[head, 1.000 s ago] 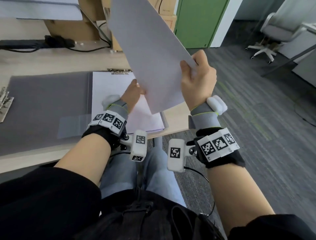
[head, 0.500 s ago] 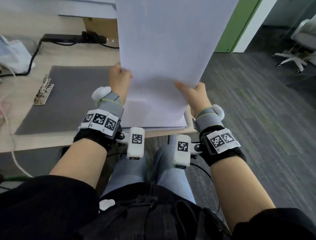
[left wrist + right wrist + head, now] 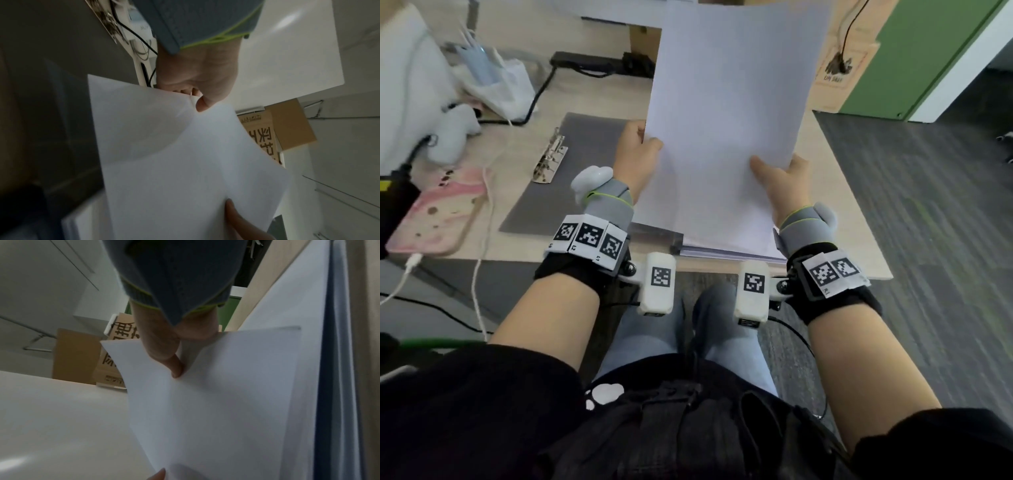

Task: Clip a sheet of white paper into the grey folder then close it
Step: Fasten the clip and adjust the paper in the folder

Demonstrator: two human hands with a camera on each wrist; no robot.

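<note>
I hold a sheet of white paper up in the air over the desk with both hands. My left hand pinches its left edge, thumb on the near face. My right hand pinches the lower right edge, thumb on the paper. The grey folder lies open and flat on the desk below, its metal clip on the left side. A stack of white paper lies under the held sheet near the desk's front edge.
A pink phone with a white cable lies at the desk's left. White bags and a black power strip sit at the back. Cardboard boxes and a green door stand beyond; grey carpet lies to the right.
The sheet has swung from a tilt at the right to upright and centred. My left hand has come up to pinch its left edge, and the right hand has slid to the lower right edge.
</note>
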